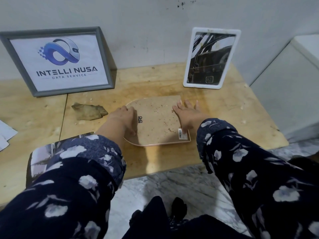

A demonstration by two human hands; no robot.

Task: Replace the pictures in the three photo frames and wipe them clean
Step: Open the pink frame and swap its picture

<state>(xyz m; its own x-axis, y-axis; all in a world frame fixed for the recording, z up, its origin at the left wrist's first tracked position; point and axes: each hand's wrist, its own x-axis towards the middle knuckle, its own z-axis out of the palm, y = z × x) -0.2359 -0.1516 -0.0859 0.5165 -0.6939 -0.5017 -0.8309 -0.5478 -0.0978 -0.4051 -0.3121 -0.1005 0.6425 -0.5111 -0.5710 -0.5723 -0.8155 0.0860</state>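
**Backing board down, both hands on the arched frame**

While the arched pink frame lies face down in the middle of the wooden table, both hands work its brown backing board. The left hand sits at the rounded end, fingers curled down over the edge beside the small black hanger bracket; whether it truly grips the rim or only presses, I cannot tell. The right hand lies flat with fingers spread, pressing the board near the barcode sticker, holding nothing.

My read: this is seating or freeing the backing. Done well, pressure stays even across the board, the frame pinned so it cannot slide, and that chipped far corner gets gentle handling.

Two more wait upright against the wall: the grey frame with its logo print at left, the white frame at right. A crumpled brown cloth rests just left of the work, ready for wiping, and a loose photo print lies partly hidden under the left sleeve.
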